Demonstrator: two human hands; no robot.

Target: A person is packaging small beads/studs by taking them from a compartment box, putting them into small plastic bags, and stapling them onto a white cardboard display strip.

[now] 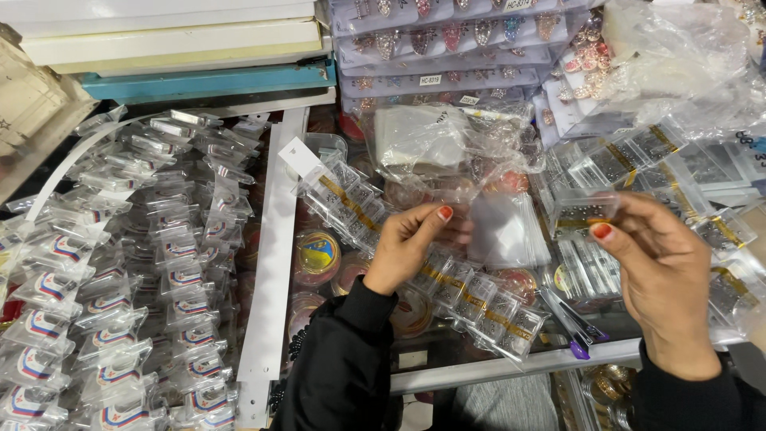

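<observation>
My left hand pinches a clear plastic sleeve at the middle of the view. It also rests on a long strip of small clear boxes with gold bands that runs diagonally under it. My right hand holds one small clear box of tiny beads, with the thumb on its front. Both hands have red nails and black sleeves.
Rows of small clear packets fill the left side beside a white rail. Round gold-lidded jars lie under the strip. Cards of hair clips and crumpled plastic bags are at the back. Purple tweezers lie near the front edge.
</observation>
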